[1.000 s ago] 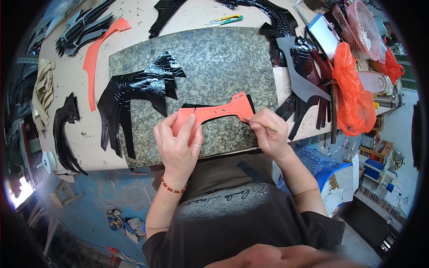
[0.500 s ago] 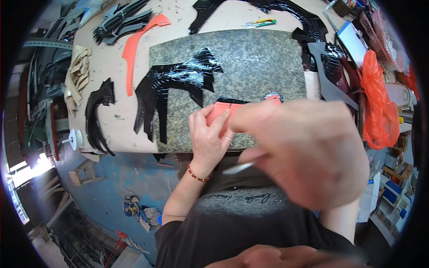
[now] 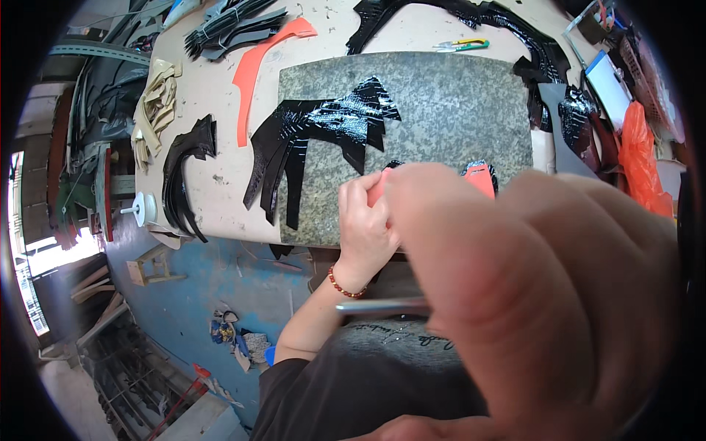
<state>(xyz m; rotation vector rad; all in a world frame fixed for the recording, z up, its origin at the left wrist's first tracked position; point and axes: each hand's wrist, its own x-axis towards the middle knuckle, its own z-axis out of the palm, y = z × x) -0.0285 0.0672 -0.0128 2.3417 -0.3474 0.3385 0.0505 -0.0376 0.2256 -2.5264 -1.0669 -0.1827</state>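
My left hand point(image 3: 364, 224) presses down on an orange pattern piece point(image 3: 482, 178) at the near edge of the grey stone slab point(image 3: 441, 103). The fingers are curled over it and hold it flat, so that grip is closed on the piece. Only two bits of orange show, one by my fingertips and one past my other hand. Something black peeks out under it, but I cannot tell what.

My right hand point(image 3: 544, 294) is up very close to the camera, so it looks huge and blurry. A thin metal tool point(image 3: 379, 305) sticks out of it toward my left, and I think the grip is closed round it (the fingers are too blurry to be sure).

To do this well, I think my left hand should keep the orange piece pressed flat so it cannot slide, with the fingertips back from the edge where the tool would run.

Farther back on the slab lies a fan of shiny black cut pieces point(image 3: 323, 132). On the counter point(image 3: 213, 95) there is another long orange pattern point(image 3: 257, 66), a curved black stack point(image 3: 184, 169), and small snips with yellow and green handles point(image 3: 462, 45).
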